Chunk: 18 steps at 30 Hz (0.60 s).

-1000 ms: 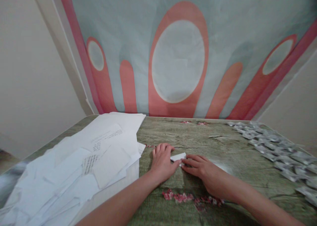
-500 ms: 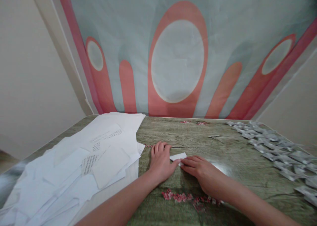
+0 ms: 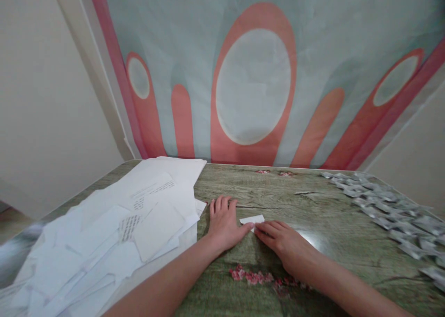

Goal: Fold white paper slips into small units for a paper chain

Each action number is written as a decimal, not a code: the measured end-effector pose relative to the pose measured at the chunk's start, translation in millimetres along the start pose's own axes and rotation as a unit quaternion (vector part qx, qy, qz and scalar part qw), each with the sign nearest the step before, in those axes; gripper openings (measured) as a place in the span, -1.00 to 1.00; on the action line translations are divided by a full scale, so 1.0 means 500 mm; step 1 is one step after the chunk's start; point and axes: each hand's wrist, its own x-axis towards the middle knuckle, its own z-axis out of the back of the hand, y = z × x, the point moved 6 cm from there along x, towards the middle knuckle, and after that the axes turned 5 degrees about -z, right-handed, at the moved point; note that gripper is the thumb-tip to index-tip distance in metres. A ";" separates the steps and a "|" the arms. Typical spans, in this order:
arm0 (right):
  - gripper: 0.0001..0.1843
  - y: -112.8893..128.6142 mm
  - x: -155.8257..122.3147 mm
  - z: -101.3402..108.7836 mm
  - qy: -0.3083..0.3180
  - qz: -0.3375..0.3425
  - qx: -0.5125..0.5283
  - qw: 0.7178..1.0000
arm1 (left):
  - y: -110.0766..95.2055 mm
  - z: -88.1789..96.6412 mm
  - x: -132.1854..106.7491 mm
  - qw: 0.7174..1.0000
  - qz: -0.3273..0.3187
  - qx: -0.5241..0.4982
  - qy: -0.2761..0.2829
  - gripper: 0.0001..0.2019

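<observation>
A small folded strip of white paper (image 3: 253, 219) lies on the wood-grain table between my hands. My left hand (image 3: 223, 223) rests flat with its fingers spread, its thumb reaching right to press the paper's lower edge. From the other side, my right hand (image 3: 283, 243) has its fingers held together on the right end of the strip, their tips against the table. Its thumb is tucked underneath and mostly hidden, and so is part of the paper.
A large messy pile of white paper sheets (image 3: 163, 224), some printed, covers the table's left side. Rows of folded grey-white paper pieces (image 3: 385, 206) line the right edge. Pink blossoms (image 3: 252, 275) are printed on the tabletop (image 3: 264, 192). Behind stands a patterned panel (image 3: 318, 39).
My left hand's fingers have straightened and spread a little, away from the paper, while its thumb stays on it. My right hand keeps nearly the same place. The view has shifted slightly.
</observation>
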 end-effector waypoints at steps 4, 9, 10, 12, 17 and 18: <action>-0.45 0.003 0.001 0.009 0.010 -0.005 -0.004 1.000 | 0.026 -0.004 0.008 1.000 0.011 0.010 0.002 -0.29; -0.43 0.002 0.001 0.008 0.023 -0.013 -0.007 1.000 | 0.030 -0.007 0.008 1.000 0.003 0.013 0.010 -0.33; -0.43 0.001 0.001 0.007 0.024 -0.013 -0.006 1.000 | 0.027 -0.006 0.007 1.000 0.000 0.012 0.011 -0.35; -0.42 0.000 0.000 0.004 0.022 -0.011 -0.003 1.000 | 0.019 -0.003 0.005 1.000 -0.007 0.007 0.015 -0.40; -0.38 -0.007 -0.003 -0.001 0.025 -0.007 0.009 1.000 | 0.001 0.006 -0.004 0.999 -0.026 -0.020 0.019 -0.60; -0.38 -0.007 -0.004 -0.002 0.028 -0.007 0.011 1.000 | -0.001 0.009 -0.005 0.999 -0.030 -0.029 0.017 -0.63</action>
